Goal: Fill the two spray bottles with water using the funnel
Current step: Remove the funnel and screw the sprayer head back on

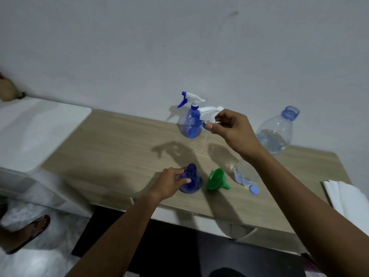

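Note:
My left hand (171, 181) grips the neck of a blue spray bottle (191, 183) that stands open, without its head, near the front of the wooden table (119, 144). My right hand (232, 128) holds up its white and blue spray head (207, 115) above the table. Behind that head stands a second spray bottle (189, 124) with its trigger head on. A green funnel (216, 179) lies on its side just right of the open bottle.
A large clear water bottle (277, 130), uncapped and partly filled, stands at the back right. A smaller clear bottle (246, 174) with a blue cap lies on its side beside the funnel. White paper (347, 196) sits at the right edge. A white surface (40, 124) adjoins the table's left.

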Demonstrator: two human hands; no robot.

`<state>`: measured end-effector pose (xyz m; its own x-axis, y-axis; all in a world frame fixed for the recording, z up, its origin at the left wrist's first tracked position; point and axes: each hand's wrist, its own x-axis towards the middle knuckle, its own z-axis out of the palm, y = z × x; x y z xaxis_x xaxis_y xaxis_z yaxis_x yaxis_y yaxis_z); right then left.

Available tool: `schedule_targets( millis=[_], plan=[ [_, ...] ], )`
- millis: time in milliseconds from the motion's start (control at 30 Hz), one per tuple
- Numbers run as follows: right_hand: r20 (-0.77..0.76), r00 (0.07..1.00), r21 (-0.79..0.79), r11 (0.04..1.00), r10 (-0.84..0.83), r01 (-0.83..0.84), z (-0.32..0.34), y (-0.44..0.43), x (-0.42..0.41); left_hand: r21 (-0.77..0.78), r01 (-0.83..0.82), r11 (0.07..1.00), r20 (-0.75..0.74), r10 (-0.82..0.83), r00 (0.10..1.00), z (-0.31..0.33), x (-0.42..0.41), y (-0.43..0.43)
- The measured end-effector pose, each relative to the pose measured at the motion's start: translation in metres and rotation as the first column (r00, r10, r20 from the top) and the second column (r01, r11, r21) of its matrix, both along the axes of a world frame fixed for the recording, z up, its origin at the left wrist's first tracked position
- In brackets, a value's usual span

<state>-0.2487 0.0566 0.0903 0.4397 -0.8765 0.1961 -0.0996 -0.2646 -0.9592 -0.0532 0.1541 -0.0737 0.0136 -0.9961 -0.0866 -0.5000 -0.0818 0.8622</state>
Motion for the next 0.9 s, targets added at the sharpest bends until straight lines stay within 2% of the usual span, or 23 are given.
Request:
schedule_targets(
  millis=[300,433,667,900],
  plan=[
    [0.117,0.992,0.134,0.991,-0.042,0.027,0.0,0.02,-0.012,-0.005,-0.019,1.0,0.032,0.019,0.999,-0.004,-0.003,0.001],
    [0.113,0.99,0.169,0.983,-0.087,0.067,-0.011,0.029,-0.005,0.006,-0.019,1.0,0.011,0.019,1.0,-0.001,-0.004,0.003],
    [-0.028,0.987,0.096,0.982,-0.159,0.16,-0.04,0.037,0.001,0.008,-0.041,0.999,0.04,0.041,0.998,-0.003,-0.004,0.004],
    [0.017,0.972,-0.028,0.971,-0.235,0.236,-0.023,0.038,0.001,0.001,-0.027,1.0,-0.007,0.027,1.0,-0.003,-0.006,0.005]
  ],
)
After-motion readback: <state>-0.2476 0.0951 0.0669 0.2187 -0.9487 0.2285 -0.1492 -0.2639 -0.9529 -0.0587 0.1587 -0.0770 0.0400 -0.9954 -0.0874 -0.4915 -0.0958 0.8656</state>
